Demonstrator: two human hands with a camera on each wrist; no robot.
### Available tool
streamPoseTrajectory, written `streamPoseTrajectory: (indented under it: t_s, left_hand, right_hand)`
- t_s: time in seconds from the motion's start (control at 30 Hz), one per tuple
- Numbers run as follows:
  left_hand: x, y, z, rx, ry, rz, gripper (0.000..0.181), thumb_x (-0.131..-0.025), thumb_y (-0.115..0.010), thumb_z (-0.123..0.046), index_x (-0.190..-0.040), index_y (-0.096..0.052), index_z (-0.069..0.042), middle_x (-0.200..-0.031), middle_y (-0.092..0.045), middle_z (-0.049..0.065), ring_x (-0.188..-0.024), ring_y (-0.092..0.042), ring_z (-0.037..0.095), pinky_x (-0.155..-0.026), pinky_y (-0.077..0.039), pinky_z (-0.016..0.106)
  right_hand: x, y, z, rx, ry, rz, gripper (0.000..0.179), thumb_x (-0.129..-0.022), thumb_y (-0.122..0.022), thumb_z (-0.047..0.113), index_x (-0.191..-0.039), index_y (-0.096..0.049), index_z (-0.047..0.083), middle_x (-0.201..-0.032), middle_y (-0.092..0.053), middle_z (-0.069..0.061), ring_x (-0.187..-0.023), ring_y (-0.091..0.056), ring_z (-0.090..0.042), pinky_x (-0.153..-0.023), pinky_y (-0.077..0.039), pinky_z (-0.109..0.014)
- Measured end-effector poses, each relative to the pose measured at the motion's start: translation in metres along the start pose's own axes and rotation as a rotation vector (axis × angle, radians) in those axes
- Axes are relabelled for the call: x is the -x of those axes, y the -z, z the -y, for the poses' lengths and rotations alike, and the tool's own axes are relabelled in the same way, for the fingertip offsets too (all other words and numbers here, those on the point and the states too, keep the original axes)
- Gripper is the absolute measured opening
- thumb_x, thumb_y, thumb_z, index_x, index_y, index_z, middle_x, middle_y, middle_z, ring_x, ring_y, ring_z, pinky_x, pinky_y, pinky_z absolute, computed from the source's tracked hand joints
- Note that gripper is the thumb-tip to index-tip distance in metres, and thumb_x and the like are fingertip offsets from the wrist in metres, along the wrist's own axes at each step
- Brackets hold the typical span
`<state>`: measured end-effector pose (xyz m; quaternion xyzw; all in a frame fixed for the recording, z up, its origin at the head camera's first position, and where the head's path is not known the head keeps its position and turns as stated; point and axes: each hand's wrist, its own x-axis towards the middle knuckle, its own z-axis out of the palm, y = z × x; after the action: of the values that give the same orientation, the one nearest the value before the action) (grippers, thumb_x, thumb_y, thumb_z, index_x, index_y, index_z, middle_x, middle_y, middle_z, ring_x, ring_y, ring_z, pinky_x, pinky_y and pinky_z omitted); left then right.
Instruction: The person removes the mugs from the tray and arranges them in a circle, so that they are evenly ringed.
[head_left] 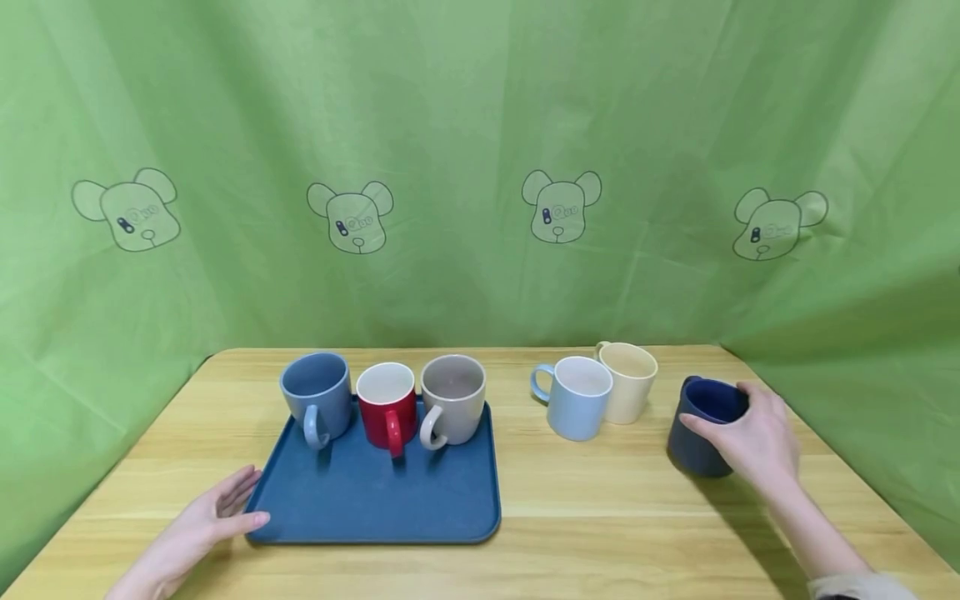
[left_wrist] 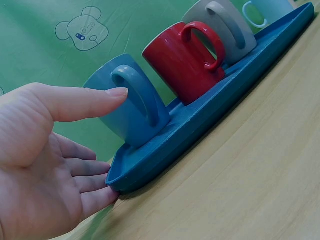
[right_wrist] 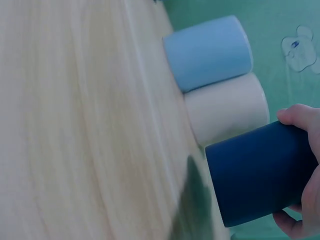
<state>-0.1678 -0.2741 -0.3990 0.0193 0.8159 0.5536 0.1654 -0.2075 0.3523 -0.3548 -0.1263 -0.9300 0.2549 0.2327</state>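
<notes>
A dark navy mug (head_left: 693, 440) is at the right of the table, slightly tilted. My right hand (head_left: 757, 437) grips it from the right near the rim, thumb and fingers on opposite sides; whether its base touches the table I cannot tell. On the left, my left hand (head_left: 206, 512) has its fingers extended at the left edge of a blue tray (head_left: 375, 504), with the fingertips against the tray's side in the left wrist view. Along the tray's far side stand a blue mug (head_left: 318, 392), a red mug (head_left: 386, 412) and a grey mug (head_left: 457, 400), handles toward me.
Between the tray and the navy mug, a light blue mug (head_left: 577, 408) and a cream mug (head_left: 632, 387) stand close together on the wooden table (head_left: 585, 517). Green cloth (head_left: 465, 108) with bear-head outlines hangs behind the table and along its sides.
</notes>
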Motion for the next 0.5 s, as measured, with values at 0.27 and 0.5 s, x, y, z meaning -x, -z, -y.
streamPoseTrajectory:
  t_s: [0.27, 0.5]
  left_hand:
    - [-0.002, -0.001, -0.001, -0.001, 0.015, 0.003, 0.085, -0.091, -0.058, -0.022, -0.142, -0.001, 0.014, -0.146, -0.005, 0.034, -0.133, -0.009, 0.048, -0.107, -0.016, 0.055]
    - [-0.001, -0.001, -0.001, 0.008, 0.040, 0.005, 0.087, -0.091, -0.059, -0.025, -0.142, 0.001, 0.013, -0.147, -0.005, 0.034, -0.133, -0.007, 0.048, -0.107, -0.015, 0.056]
  right_hand:
    - [-0.007, -0.013, -0.008, 0.027, -0.032, 0.016, 0.099, -0.070, -0.074, 0.052, -0.133, -0.033, -0.012, -0.120, -0.037, -0.036, -0.105, -0.038, -0.049, -0.072, -0.037, -0.059]
    - [-0.009, -0.016, -0.004, 0.007, -0.013, 0.056, 0.106, -0.072, -0.074, 0.049, -0.135, -0.023, -0.019, -0.121, -0.031, -0.042, -0.108, -0.033, -0.053, -0.082, -0.034, -0.063]
